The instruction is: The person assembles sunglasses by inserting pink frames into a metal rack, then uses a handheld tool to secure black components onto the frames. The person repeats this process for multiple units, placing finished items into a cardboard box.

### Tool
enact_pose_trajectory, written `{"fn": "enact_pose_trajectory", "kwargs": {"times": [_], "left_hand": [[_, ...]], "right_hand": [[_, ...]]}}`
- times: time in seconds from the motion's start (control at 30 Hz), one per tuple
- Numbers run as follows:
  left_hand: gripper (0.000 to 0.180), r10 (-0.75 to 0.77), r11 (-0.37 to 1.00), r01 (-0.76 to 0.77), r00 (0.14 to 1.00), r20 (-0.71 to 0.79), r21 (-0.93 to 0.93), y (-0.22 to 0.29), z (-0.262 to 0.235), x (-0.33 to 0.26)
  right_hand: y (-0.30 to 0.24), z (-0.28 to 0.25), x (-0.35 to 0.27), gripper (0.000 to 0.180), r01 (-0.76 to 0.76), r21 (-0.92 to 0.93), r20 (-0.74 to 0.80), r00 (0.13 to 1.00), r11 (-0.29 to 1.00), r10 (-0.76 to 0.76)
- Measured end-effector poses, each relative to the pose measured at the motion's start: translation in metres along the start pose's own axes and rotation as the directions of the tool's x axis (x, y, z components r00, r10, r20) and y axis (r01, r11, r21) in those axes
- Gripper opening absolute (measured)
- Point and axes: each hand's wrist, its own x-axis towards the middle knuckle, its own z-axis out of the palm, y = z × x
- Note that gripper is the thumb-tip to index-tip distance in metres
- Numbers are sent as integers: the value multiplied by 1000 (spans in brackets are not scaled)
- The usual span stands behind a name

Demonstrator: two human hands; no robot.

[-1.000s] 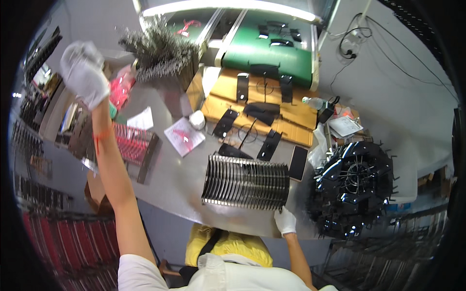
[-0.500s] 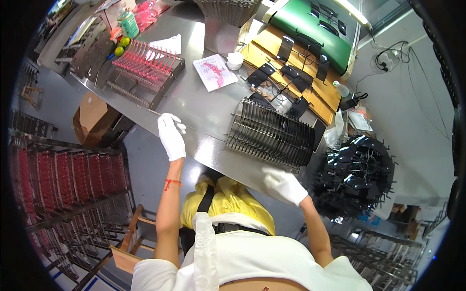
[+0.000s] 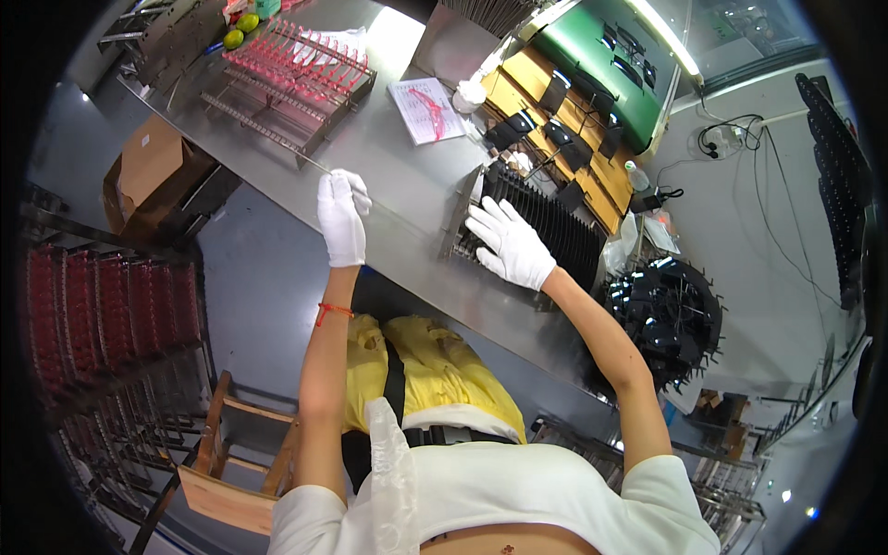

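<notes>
My left hand [image 3: 342, 217], in a white glove, is at the front edge of the steel table [image 3: 407, 185] and pinches a thin metal rod [image 3: 314, 165] that sticks out to the left. My right hand [image 3: 509, 242], also gloved, lies with spread fingers on the near end of a black rack of thin upright plates [image 3: 555, 222]. Nothing is gripped in that hand. A red string is tied round my left wrist.
A frame of red pieces [image 3: 296, 69] and a printed sheet [image 3: 425, 109] lie further back. Wooden boards with black parts [image 3: 555, 120] and a green mat [image 3: 610, 65] are behind the rack. A black spiked round stand [image 3: 671, 319] is at right, a cardboard box [image 3: 153, 171] and red racks [image 3: 102, 314] at left.
My left hand came down from high on the left to the table's front edge, now with the thin rod. My right hand moved up from the table edge onto the black rack.
</notes>
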Motion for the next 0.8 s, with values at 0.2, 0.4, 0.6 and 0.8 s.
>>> {"fn": "enact_pose_trajectory", "kwargs": {"times": [0.2, 0.4, 0.6, 0.8], "left_hand": [[23, -2, 999, 6, 995, 97, -48, -7, 10, 3], [21, 42, 994, -31, 994, 101, -109, -4, 3, -4], [22, -16, 996, 22, 997, 78, -85, -19, -6, -6], [21, -365, 909, 323, 922, -128, -263, -78, -25, -12]], "right_hand": [[2, 6, 2, 51, 13, -20, -39, 999, 1000, -13], [1, 7, -1, 51, 6, -19, -60, 998, 1000, -7], [1, 7, -1, 50, 17, -23, -75, 997, 1000, -19], [2, 9, -3, 52, 22, 10, -78, 997, 1000, -21]]}}
